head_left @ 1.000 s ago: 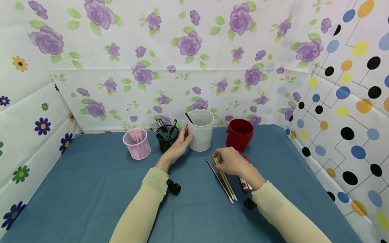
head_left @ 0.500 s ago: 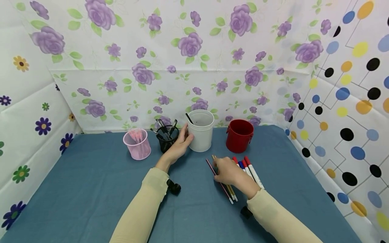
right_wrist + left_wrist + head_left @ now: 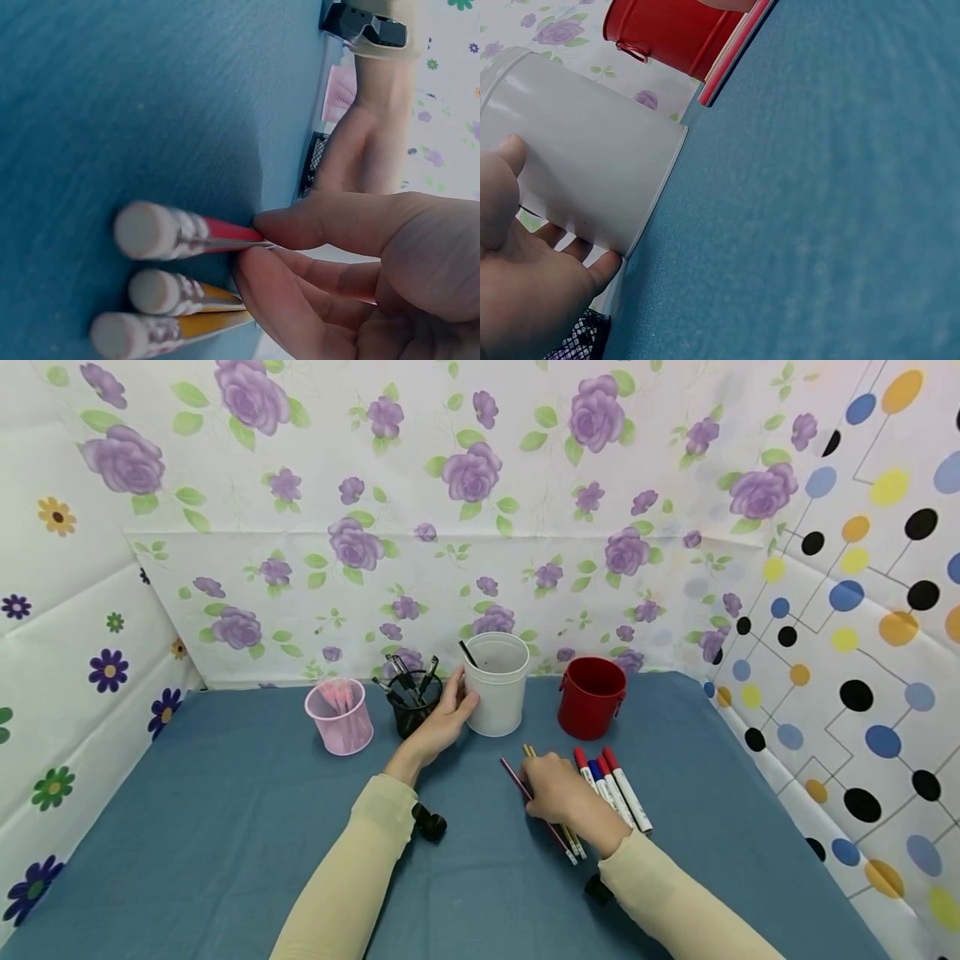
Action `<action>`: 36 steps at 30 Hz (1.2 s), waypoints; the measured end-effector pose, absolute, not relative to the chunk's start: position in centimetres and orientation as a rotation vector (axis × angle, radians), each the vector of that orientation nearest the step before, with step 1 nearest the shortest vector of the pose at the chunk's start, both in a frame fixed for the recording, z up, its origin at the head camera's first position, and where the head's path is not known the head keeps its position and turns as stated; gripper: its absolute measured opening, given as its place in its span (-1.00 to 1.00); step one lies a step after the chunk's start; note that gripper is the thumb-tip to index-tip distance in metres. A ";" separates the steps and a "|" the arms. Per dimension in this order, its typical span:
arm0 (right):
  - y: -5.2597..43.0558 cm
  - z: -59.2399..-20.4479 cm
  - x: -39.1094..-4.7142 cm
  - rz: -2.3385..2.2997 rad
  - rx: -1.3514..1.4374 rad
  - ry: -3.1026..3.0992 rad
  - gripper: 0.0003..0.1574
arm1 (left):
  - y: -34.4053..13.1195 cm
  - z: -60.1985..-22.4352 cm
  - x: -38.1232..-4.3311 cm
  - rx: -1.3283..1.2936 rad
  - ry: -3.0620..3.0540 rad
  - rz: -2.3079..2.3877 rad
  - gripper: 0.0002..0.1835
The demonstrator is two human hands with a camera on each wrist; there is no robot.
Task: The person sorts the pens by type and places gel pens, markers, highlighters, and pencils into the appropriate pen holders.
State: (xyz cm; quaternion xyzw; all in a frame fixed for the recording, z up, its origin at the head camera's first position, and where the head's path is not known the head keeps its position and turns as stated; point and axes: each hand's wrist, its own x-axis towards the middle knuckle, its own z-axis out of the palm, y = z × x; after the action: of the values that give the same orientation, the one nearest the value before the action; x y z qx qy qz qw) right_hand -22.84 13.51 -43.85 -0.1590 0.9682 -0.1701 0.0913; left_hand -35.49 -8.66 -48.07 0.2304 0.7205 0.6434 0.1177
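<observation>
My left hand (image 3: pixel 442 716) grips the side of a white bucket (image 3: pixel 498 697), its thumb in front and the other fingers round the side in the left wrist view. A dark stick (image 3: pixel 467 652) leans out over that bucket's rim. My right hand (image 3: pixel 557 789) is down at the pencils and pinches a dark red pencil (image 3: pixel 225 231) between thumb and forefinger. Two yellow pencils (image 3: pixel 214 324) lie right beside it, partly hidden under this hand in the head view. All three have their white erasers toward me.
Several markers (image 3: pixel 628 792) with red and blue caps lie right of the right hand. Behind them stands a red bucket (image 3: pixel 588 703). A black mesh cup (image 3: pixel 410 717) with brushes and a pink cup (image 3: pixel 343 731) with pink-ended sticks stand left of the white bucket.
My right hand has come down and left from the yellow pencils onto the red pencil, whose far end has swung slightly left. The left hand has stayed on the white bucket.
</observation>
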 end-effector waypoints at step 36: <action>18.0 -40.3 -25.4 -1.252 -0.561 2.609 -0.66 | -8.5 -47.8 -35.3 0.653 2.173 1.850 -0.15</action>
State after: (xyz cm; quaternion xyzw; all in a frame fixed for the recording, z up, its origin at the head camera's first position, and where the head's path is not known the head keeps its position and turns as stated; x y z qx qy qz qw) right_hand -25.44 17.98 -40.31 -0.1893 0.8810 -0.4226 0.0968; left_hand -35.33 -8.46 -47.84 0.2219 0.7380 0.6282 0.1070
